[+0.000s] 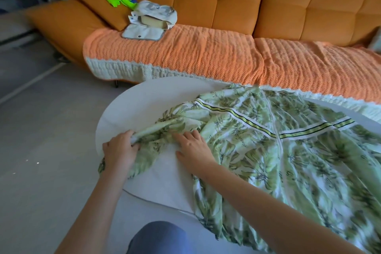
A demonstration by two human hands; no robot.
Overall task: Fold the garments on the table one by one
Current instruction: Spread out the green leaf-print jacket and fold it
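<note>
So from my end, the green leaf-print garment (288, 150) is spread over most of the round white table (144, 105), with its near edge hanging off the side closest to me. My left hand (120, 148) has its fingers curled round a bunched-up bit of the fabric at the table's left edge, and my right hand (193, 148) lies flat just beside it, fingers straight, pressing on the cloth. The orange sofa (226, 2) sits behind the table with a pale fabric pouch (154, 16) on its seat.

Head-worn view, facing down, close over table (148, 105)
</note>
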